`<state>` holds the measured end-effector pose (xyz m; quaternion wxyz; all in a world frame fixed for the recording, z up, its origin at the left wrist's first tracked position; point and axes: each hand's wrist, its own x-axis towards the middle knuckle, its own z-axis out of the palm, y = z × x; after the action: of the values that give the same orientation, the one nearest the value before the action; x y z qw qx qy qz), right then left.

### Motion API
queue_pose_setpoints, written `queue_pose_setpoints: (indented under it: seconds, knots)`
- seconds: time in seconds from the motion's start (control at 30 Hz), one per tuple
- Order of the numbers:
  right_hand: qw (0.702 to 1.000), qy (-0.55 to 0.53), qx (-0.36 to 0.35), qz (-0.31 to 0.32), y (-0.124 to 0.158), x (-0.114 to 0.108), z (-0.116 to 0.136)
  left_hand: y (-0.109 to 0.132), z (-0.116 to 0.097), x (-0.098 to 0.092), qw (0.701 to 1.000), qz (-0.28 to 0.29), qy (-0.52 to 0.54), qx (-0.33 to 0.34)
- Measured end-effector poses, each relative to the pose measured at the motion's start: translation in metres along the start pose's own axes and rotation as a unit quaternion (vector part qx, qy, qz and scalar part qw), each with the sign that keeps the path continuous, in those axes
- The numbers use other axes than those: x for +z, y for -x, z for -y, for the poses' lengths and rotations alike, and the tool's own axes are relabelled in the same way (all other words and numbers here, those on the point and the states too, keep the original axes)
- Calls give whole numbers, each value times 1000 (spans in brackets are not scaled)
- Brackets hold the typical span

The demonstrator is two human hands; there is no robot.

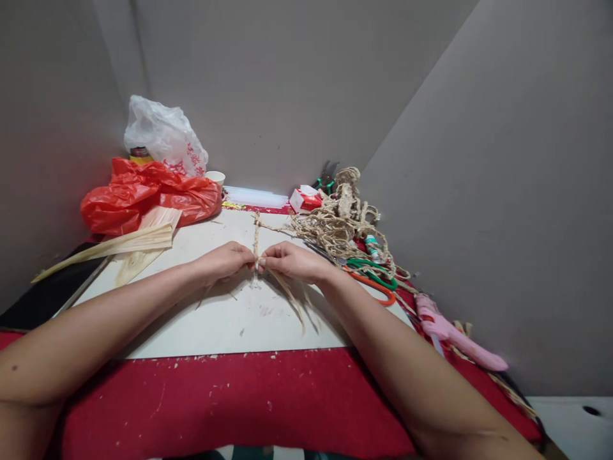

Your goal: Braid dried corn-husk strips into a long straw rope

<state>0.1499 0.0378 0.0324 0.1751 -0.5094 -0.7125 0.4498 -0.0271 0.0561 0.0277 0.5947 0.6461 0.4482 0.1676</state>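
Observation:
A thin braided cord of pale dried husk (256,237) stands out from between my fingertips towards the far side of the white board (191,332). My left hand (232,259) pinches it from the left, and my right hand (287,260) pinches it from the right, fingertips almost touching. Loose husk strands (288,299) hang below my right hand towards me, and a few thin ends poke out under my left hand. The fingers partly hide the pinched spot. From its far end the cord seems to run right, to a pile of braided rope (330,223).
Wide husk leaves (143,246) lie left by a red plastic bag (148,195), with a white bag (163,131) behind. Scissors with orange handles (383,297), green-handled scissors (368,265) and a pink glue gun (454,335) lie right. A paper cup (216,177) and tissue box (306,199) stand behind.

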Motion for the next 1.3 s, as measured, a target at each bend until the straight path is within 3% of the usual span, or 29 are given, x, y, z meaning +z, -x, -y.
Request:
queue_pose_setpoints:
  seconds: [0.1, 0.23, 0.4, 0.53, 0.6, 0.7, 0.73, 0.77, 0.87, 0.9, 0.93, 1.0, 1.07, 1.2, 1.3]
  knots:
    - [992, 120, -5, -47, 4, 3, 8, -3, 7, 4, 999, 6, 36, 2]
    - [970, 232, -18, -67, 11, 1, 19, -5, 10, 8, 999, -29, 27, 1]
    - [960, 274, -18, -53, 17, 14, 31, -2, 8, 9, 998, -46, 44, 7]
    - [931, 361, -5, -57, 22, 39, 36, 1, 9, 11, 995, -27, 92, 10]
    - [923, 382, -10, -34, 27, 40, 39, 2, 9, 11, 994, -15, 106, 11]
    - [954, 280, -47, 92, 34, 22, 43, 2, 7, 10, 991, 13, 134, 9]
    - [967, 230, -48, 96, 34, 13, 42, 2, 6, 9, 989, 24, 148, 8]
    - [980, 186, -42, 63, 33, 5, 40, 1, 6, 8, 986, 36, 163, 7]
    - [982, 109, -27, -149, 22, -9, 27, 0, 5, 5, 979, 68, 194, 11]
    - [982, 76, -26, -170, 16, -8, 22, 0, 6, 4, 977, 77, 199, 15]
    - [988, 31, -20, -153, 11, -5, 18, -1, 7, 4, 975, 86, 202, 20]
    - [995, -75, 10, -58, 2, 5, 10, -1, 9, 2, 974, 97, 201, 29]
    - [987, -154, 48, 15, -3, 12, 5, -1, 10, 1, 976, 100, 190, 29]
    - [979, -176, 81, 60, -7, 10, -4, -1, 11, 1, 984, 109, 133, 37]
    - [967, -218, 93, 98, -7, 4, -9, -2, 10, 1, 994, 67, 58, 59]
